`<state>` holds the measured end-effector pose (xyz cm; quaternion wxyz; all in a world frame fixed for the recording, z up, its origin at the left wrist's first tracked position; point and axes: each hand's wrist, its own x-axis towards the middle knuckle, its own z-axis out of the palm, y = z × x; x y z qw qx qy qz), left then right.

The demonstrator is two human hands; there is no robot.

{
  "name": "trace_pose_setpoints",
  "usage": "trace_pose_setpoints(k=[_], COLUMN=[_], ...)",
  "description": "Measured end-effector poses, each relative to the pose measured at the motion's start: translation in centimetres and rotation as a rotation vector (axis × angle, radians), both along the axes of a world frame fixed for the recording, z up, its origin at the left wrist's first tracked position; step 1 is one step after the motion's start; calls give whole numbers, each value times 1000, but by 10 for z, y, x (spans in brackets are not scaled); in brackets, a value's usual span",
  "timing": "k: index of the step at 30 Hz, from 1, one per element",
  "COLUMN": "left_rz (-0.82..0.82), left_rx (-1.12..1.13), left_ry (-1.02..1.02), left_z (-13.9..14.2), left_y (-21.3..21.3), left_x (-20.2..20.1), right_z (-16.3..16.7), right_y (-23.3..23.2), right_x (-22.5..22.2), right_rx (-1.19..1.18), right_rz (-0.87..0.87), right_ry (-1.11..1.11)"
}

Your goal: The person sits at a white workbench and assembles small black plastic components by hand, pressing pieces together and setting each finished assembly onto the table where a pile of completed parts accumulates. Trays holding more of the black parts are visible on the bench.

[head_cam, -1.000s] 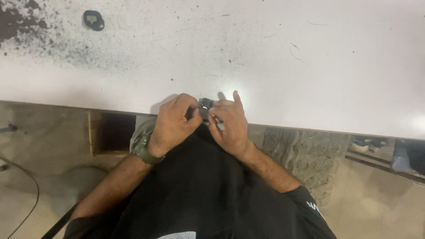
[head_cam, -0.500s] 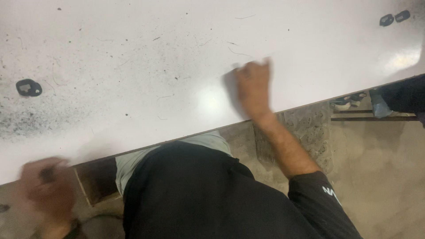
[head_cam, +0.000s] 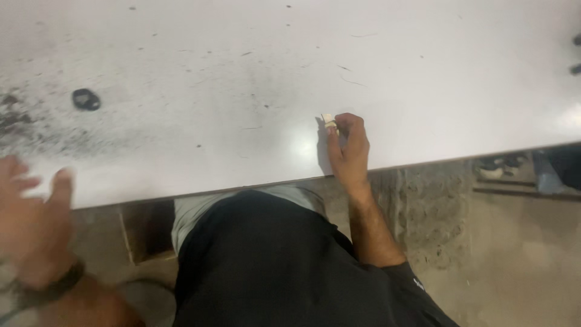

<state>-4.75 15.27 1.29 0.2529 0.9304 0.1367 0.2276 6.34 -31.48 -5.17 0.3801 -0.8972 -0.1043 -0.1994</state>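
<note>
My right hand (head_cam: 348, 148) rests on the counter (head_cam: 254, 72) near its front edge, and its grip is pressed together on a small pale piece (head_cam: 329, 121), pinched between thumb and fingertips (head_cam: 331, 134). The piece sits just at the tips of my fingers, low against the white surface, and I cannot tell whether it touches the counter or hangs a little above it; its shape is too small to make out beyond a light, cream-coloured bit. My right forearm runs back from the wrist over the counter edge toward my black shirt (head_cam: 272, 266). My left hand (head_cam: 33, 221) is well apart from the right, at the far left of the view, blurred, with its grip spread: fingers open, holding nothing, just at the front edge of the counter. A dark band (head_cam: 51, 287) circles that wrist. Farther out on the counter, to the left and well away from both hands, lies a small dark lump (head_cam: 86, 99), and around it the white top is speckled with black dust (head_cam: 24, 124) that thins toward the middle. At the far right edge two small dark things (head_cam: 576, 54) show only in part. Below the counter edge is a rough concrete floor (head_cam: 520, 260).
</note>
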Motion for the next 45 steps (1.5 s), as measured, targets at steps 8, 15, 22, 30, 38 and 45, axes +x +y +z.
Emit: trace_pose_setpoints(k=[8, 15, 22, 30, 38, 45], left_rz=[53, -93, -299, -457, -745, -706], left_rx=[90, 66, -337, -552, 204, 35], left_ry=[342, 209, 382, 329, -23, -39], left_z=[12, 22, -17, -20, -9, -31], left_y=[11, -29, -137, -153, -147, -144], left_x=[107, 118, 75, 65, 52, 63], right_z=[9, 15, 17, 22, 34, 32], right_y=[27, 28, 90, 126, 118, 125], right_x=[-9, -15, -41, -31, -8, -19], right_rx=[203, 160, -190, -297, -264, -314], right_rz=[40, 74, 420, 428, 555, 400], right_ry=[27, 59, -123, -27, 33, 67])
